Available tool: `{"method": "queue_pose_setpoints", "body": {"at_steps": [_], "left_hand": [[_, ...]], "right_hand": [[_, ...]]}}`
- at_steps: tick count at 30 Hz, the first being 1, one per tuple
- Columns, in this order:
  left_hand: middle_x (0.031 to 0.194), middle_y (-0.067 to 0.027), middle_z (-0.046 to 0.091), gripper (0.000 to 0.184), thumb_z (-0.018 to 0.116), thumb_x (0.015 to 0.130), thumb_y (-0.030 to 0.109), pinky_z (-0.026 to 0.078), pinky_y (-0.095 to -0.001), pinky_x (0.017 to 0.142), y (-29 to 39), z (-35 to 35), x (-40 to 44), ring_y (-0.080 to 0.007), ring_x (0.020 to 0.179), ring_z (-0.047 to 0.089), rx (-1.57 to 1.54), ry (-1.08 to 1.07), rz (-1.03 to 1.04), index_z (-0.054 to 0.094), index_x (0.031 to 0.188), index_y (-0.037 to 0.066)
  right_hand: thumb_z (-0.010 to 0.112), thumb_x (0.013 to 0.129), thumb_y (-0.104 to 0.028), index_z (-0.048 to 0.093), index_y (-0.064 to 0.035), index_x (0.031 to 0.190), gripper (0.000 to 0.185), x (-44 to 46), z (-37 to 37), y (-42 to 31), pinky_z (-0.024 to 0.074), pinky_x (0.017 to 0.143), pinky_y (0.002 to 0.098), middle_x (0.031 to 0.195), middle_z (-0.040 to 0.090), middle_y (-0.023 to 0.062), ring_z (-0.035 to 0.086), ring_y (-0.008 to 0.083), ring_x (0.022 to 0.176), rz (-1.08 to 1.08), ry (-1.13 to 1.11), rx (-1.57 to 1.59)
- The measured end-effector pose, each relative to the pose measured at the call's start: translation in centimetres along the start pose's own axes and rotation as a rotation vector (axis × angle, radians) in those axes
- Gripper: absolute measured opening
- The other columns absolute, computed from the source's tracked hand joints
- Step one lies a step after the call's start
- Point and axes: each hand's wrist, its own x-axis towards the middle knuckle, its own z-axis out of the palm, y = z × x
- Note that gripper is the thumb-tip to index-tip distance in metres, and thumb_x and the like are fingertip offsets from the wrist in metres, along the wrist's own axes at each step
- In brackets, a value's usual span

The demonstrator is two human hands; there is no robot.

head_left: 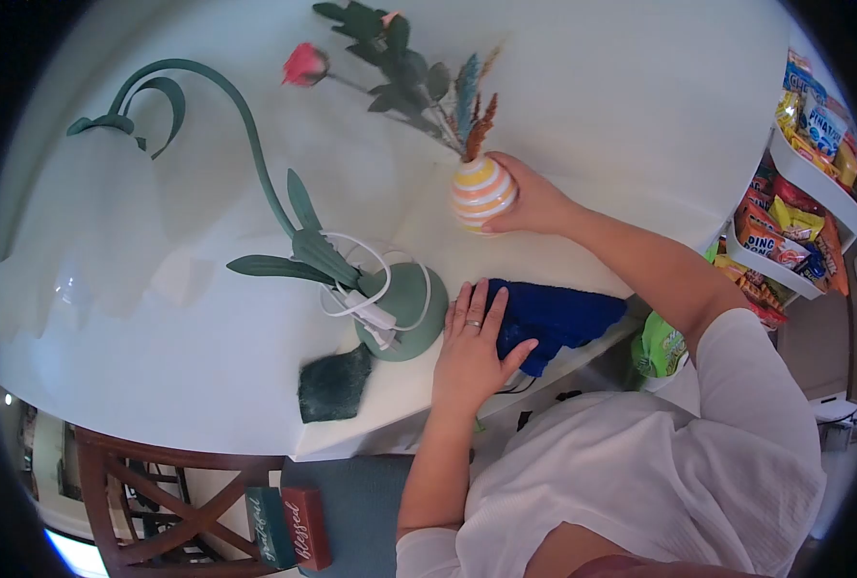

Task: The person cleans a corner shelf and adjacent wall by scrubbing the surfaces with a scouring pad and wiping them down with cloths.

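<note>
My right hand (528, 197) is wrapped around a small round vase (477, 197) with orange, yellow and white stripes. The vase stands near the wall and holds a pink rose (304, 65), green leaves and dried-looking sprigs. My left hand (477, 337) lies flat with fingers extended, on the edge of a dark blue cloth (563, 323). Its fingertips are close beside the round green base (411, 313) of a lamp. A white cord (337, 299) with a switch or plug is looped over that base.
The flower-shaped lamp has a curved green stem (246, 111) and a white shade (91, 212). A dark green scouring pad (335, 385) lies on the white table (226, 395). Snack bins (780, 255) stand at right. A wooden chair (183, 520) and lettered blocks (305, 528) are below.
</note>
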Motion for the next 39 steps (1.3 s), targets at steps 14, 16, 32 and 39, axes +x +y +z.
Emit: {"method": "queue_pose_setpoints", "body": {"at_steps": [14, 16, 32, 39], "left_hand": [[0.14, -0.0187, 0.036, 0.069, 0.065, 0.078, 0.045, 0.027, -0.0481, 0.107, 0.0, -0.1, -0.1, -0.0388, 0.132, 0.029, -0.022, 0.017, -0.014, 0.045, 0.131, 0.006], [0.14, -0.0181, 0.036, 0.07, 0.061, 0.08, 0.049, 0.025, -0.049, 0.108, 0.0, 0.0, -0.1, -0.0372, 0.133, 0.028, -0.017, 0.0, -0.026, 0.044, 0.132, 0.006], [0.117, -0.0141, 0.055, 0.023, 0.067, 0.077, 0.016, 0.044, -0.0418, 0.087, 0.1, 0.1, -0.7, -0.035, 0.103, 0.052, -0.101, 0.218, -0.038, 0.066, 0.099, 0.008], [0.101, -0.0142, 0.061, 0.014, 0.063, 0.078, 0.003, 0.047, -0.0378, 0.079, -1.2, -2.5, -3.6, -0.03, 0.09, 0.059, -0.309, 0.468, -0.089, 0.061, 0.092, 0.002]], "right_hand": [[0.082, 0.062, -0.015, 0.022, -0.0053, 0.142, 0.101, -5.8, -8.1, 1.0, 0.0316, 0.106, 0.034, 0.133, 0.043, 0.0122, 0.041, 0.0218, 0.125, 0.183, 0.115, -0.13], [0.081, 0.062, -0.015, 0.021, -0.0065, 0.143, 0.101, -6.2, -8.5, 1.4, 0.0311, 0.106, 0.0345, 0.134, 0.042, 0.0118, 0.04, 0.0221, 0.125, 0.173, 0.122, -0.1], [0.072, 0.075, -0.017, 0.047, -0.0053, 0.118, 0.051, -12.1, -4.8, -3.0, 0.0357, 0.099, 0.0402, 0.124, 0.047, 0.0148, 0.045, 0.0275, 0.118, -0.327, 0.14, -0.325], [0.056, 0.087, -0.029, 0.048, -0.0011, 0.125, 0.048, -10.9, 3.3, -4.7, 0.0309, 0.104, 0.0453, 0.139, 0.034, 0.023, 0.037, 0.0377, 0.127, -0.356, -0.499, -0.696]]}}
